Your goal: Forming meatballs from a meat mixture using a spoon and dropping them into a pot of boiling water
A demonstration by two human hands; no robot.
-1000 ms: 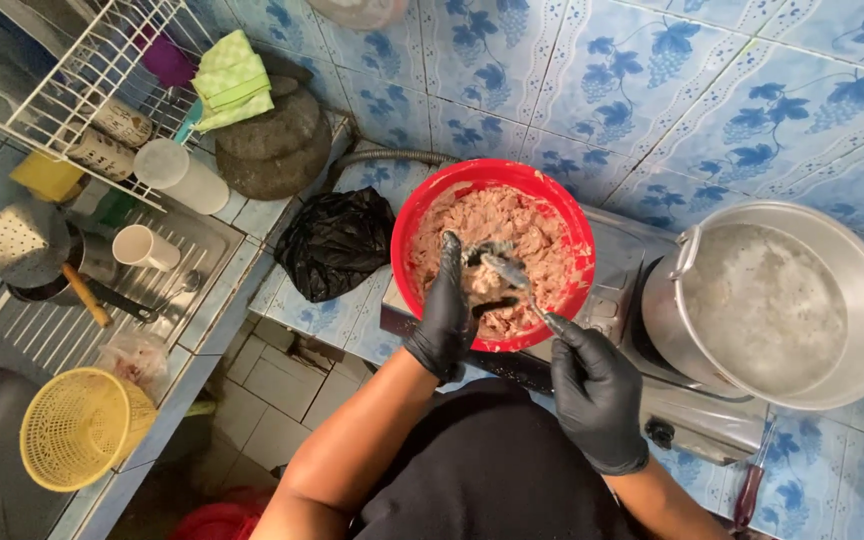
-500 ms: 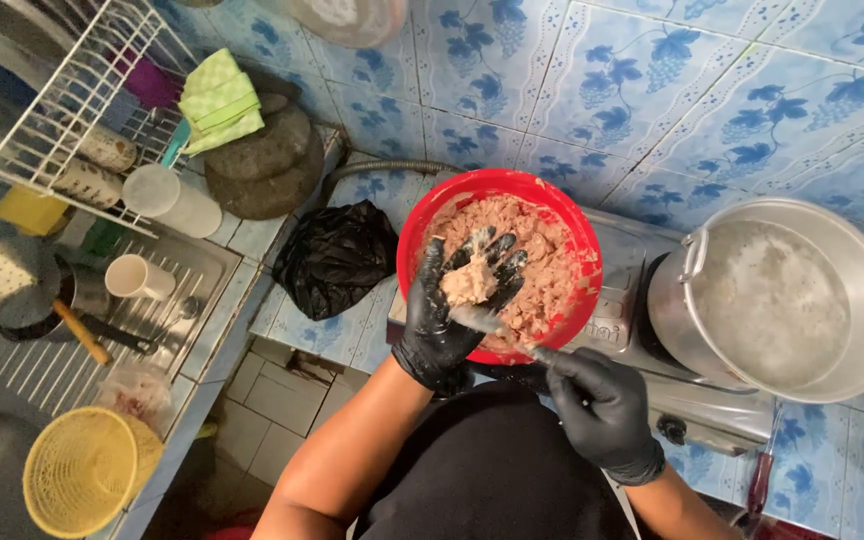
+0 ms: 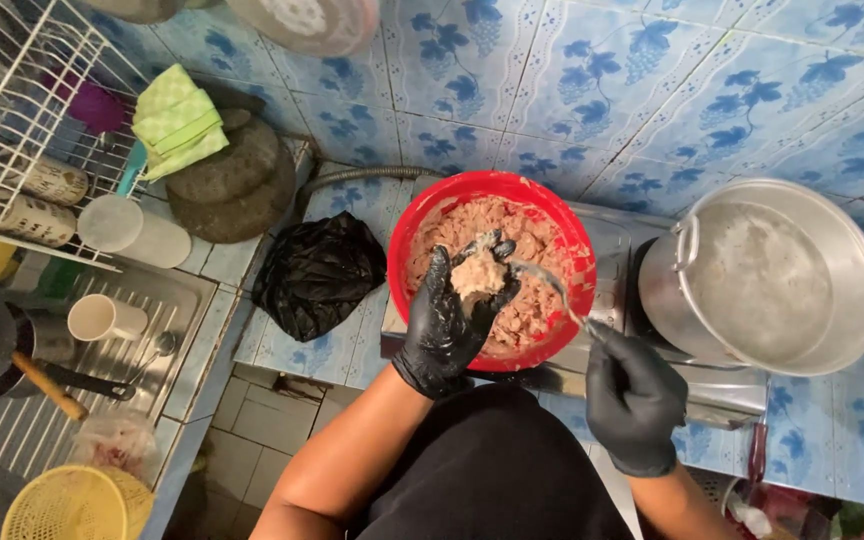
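Observation:
A red bowl (image 3: 570, 232) full of pinkish minced paste (image 3: 532, 305) sits on the counter in front of me. My left hand (image 3: 444, 332), in a black glove, is cupped over the bowl and squeezes a lump of the paste (image 3: 478, 273) out at the top of the fist. My right hand (image 3: 634, 397), also black-gloved, grips the handle of a metal spoon (image 3: 547, 282) whose tip reaches the lump. To the right stands a large steel pot (image 3: 857, 265) of cloudy water on a burner.
A crumpled black plastic bag (image 3: 317, 272) lies left of the bowl. Further left are a stone mortar (image 3: 227, 178), a green cloth (image 3: 178, 120), a white dish rack (image 3: 12, 110), cups (image 3: 102, 318) on a steel drainboard, and a yellow basket (image 3: 72, 505).
My left hand has lifted out of the paste with a lump squeezed up in its fist. The spoon in my right hand has moved up to that lump.

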